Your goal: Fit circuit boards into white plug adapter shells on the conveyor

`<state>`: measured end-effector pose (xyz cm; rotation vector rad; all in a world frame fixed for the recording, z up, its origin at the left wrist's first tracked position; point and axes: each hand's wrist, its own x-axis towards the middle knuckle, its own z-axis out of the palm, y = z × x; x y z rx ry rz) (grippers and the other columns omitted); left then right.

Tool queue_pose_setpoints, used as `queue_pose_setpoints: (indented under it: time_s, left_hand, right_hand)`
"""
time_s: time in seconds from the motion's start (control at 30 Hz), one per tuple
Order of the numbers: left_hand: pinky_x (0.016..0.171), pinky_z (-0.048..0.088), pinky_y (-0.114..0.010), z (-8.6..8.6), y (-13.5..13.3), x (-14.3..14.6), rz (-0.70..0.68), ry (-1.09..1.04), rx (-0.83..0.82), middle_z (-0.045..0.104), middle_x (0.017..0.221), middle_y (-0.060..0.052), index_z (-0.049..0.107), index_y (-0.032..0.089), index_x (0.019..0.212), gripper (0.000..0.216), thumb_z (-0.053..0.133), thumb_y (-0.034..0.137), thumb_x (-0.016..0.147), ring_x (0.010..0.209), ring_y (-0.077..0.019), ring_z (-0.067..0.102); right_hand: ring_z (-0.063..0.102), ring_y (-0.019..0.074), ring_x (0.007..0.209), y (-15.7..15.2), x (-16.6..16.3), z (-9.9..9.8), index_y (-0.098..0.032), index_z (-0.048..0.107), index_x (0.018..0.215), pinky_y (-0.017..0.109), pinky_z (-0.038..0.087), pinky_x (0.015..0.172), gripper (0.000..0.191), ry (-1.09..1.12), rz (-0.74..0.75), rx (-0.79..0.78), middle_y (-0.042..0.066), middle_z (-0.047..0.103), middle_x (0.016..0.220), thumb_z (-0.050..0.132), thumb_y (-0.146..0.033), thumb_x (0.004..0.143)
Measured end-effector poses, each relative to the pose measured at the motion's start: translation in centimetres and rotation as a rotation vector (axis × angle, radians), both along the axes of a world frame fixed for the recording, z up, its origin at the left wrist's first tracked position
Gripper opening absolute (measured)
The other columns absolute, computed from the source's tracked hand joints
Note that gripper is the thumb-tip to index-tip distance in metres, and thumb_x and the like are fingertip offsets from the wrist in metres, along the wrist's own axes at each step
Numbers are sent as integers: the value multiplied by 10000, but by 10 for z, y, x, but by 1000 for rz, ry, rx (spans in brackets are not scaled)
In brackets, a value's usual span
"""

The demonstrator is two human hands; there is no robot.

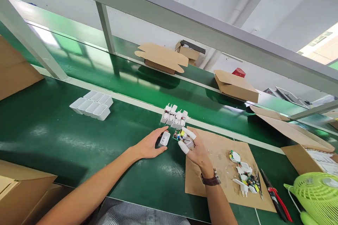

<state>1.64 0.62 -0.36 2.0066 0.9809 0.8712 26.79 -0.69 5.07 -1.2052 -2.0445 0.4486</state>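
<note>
My left hand (151, 145) rests on the green table and curls round a white charger shell (165, 138), gripping it. My right hand (194, 149), with white cots on its fingertips and a watch on the wrist, holds a small circuit board (181, 135) with coloured parts, close beside the shell. Just beyond both hands stands a cluster of white charger housings (174, 115) with open tops.
A row of white shells (91, 104) lies at the left. A cardboard sheet (211, 168) under my right hand carries loose parts (245, 175) and red-handled pliers (276, 197). A green fan (317, 193) is at the right; cardboard boxes (235, 86) sit around.
</note>
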Motion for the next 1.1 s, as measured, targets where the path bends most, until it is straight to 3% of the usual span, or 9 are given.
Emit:
queue_pose_setpoints:
  time_s: [0.1, 0.2, 0.47, 0.7, 1.1]
  left_hand:
    - [993, 591, -442, -4, 2, 1, 71, -26, 33, 628, 1389, -123, 351, 251, 1543, 807, 742, 233, 838, 1129, -269, 687]
    - [1030, 572, -472, -5, 4, 0, 100, -49, 114, 620, 1403, -123, 324, 262, 1554, 805, 728, 226, 859, 1200, -281, 658]
    - [1082, 526, -508, 2, 8, 4, 72, -37, 311, 615, 1418, -128, 258, 275, 1591, 790, 673, 204, 923, 1291, -281, 595]
    - [1079, 509, -527, -1, 10, 5, 113, 3, 333, 633, 1401, -119, 269, 276, 1583, 790, 674, 194, 910, 1286, -291, 581]
    - [1105, 467, -535, 1, 9, 4, 79, 87, 344, 632, 1414, -118, 222, 285, 1602, 789, 634, 185, 937, 1326, -297, 556]
  right_hand:
    - [688, 251, 1050, 7, -16, -13, -263, 503, 1437, 435, 634, 886, 532, 43, -29, 67, 97, 653, 1224, 665, -333, 935]
    - [671, 267, 1134, 2, -20, -23, -268, 478, 1453, 439, 642, 893, 532, 63, 14, 154, 120, 631, 1281, 661, -273, 953]
    - [647, 307, 1197, -8, -24, -25, -266, 383, 1536, 528, 617, 964, 652, -20, 82, 364, 155, 641, 1283, 644, -152, 949]
    - [661, 324, 1195, -9, -25, -25, -211, 310, 1585, 567, 596, 1010, 685, -134, 33, 397, 165, 669, 1301, 603, -151, 969]
    - [650, 344, 1198, -14, -30, -22, -186, 180, 1632, 605, 556, 1048, 733, -198, 47, 279, 182, 642, 1351, 511, -157, 978]
